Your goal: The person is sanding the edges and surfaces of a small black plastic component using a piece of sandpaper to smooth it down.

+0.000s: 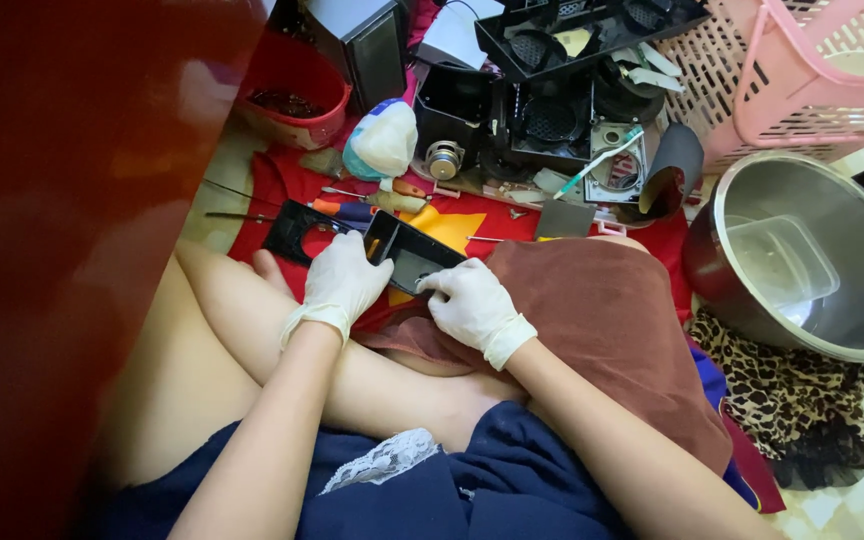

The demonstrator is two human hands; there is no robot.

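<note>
Both my hands wear white gloves. My left hand (342, 282) grips the left side of a black rectangular plastic casing (409, 254) held over my crossed legs. My right hand (472, 303) holds the casing's lower right end, fingers curled at its edge. A brown cloth (602, 310) is draped over my right knee, just under the right hand. A second flat black frame part (294, 230) lies on the red cloth (492, 215) just beyond my left hand.
Screwdrivers (367, 205) lie on the red cloth. Behind them stand black speaker housings (542, 110), a white plastic bottle (384, 140), a red bowl (292, 95), a pink basket (802, 70) and a steel pot (802, 250). A dark red surface (62, 230) fills the left.
</note>
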